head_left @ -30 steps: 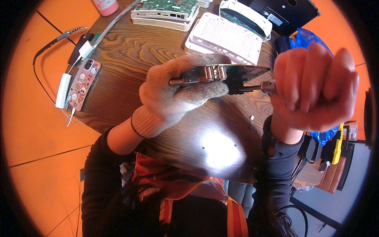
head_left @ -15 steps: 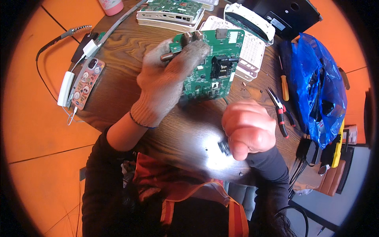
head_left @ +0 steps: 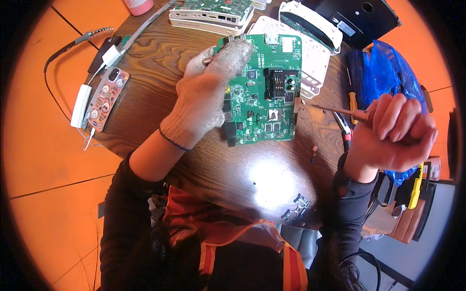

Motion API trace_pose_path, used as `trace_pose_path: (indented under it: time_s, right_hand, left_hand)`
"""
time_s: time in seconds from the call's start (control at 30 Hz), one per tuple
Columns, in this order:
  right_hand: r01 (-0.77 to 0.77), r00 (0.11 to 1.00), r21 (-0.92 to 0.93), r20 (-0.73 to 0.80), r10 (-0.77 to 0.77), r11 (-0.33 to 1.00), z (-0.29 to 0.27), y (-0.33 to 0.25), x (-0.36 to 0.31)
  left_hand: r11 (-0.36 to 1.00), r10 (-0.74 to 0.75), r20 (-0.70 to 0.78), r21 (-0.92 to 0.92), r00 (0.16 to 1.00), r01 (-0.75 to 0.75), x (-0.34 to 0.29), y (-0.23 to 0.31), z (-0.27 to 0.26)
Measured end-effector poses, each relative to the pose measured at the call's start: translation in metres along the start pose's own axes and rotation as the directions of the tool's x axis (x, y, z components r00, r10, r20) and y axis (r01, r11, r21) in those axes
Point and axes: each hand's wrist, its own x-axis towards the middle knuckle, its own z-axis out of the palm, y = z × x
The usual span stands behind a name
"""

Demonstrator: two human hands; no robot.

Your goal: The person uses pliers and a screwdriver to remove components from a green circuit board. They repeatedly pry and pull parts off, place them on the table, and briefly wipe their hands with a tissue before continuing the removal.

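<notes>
The green circuit board is held flat on the round wooden table by the gloved left hand, a screwdriver is clenched in the bare right hand, its tip seemingly just off the board's right edge, so components could be scratched by a slip.

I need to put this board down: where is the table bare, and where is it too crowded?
Bare wood lies below the green circuit board, between the left hand and the right hand, down to the small black frame part. More bare wood sits between the phone and the left hand. The top edge with white casings and the right side by the blue bag are crowded.
</notes>
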Motion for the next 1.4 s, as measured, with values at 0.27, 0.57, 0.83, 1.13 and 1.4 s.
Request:
trace_pose_path:
  time_s: [0.27,0.57,0.83,1.13,1.4]
  right_hand:
    - [-0.058,0.973,-0.010,-0.226,0.054,0.998,-0.013,0.001,0.015]
    - [-0.020,0.974,0.055,-0.224,0.032,0.998,-0.028,0.004,0.011]
    - [0.001,0.984,-0.006,-0.177,-0.002,1.000,-0.023,-0.006,0.011]
    - [-0.030,0.993,0.128,-0.106,0.044,0.991,0.003,-0.018,0.002]
    - [-0.017,0.994,0.104,0.112,0.005,0.994,0.020,-0.015,0.003]
  left_hand:
    - [0.942,-0.231,-0.080,0.229,0.970,0.244,-0.003,0.003,-0.001]
    - [0.886,-0.431,0.009,-0.187,0.902,0.425,0.003,-0.007,-0.009]
    - [0.946,0.293,0.127,0.103,0.948,-0.307,-0.015,-0.002,-0.002]
    - [0.715,0.452,0.258,0.468,0.854,-0.520,-0.030,0.005,0.007]
    - [0.451,0.460,0.434,0.637,0.774,-0.625,-0.028,0.006,0.005]
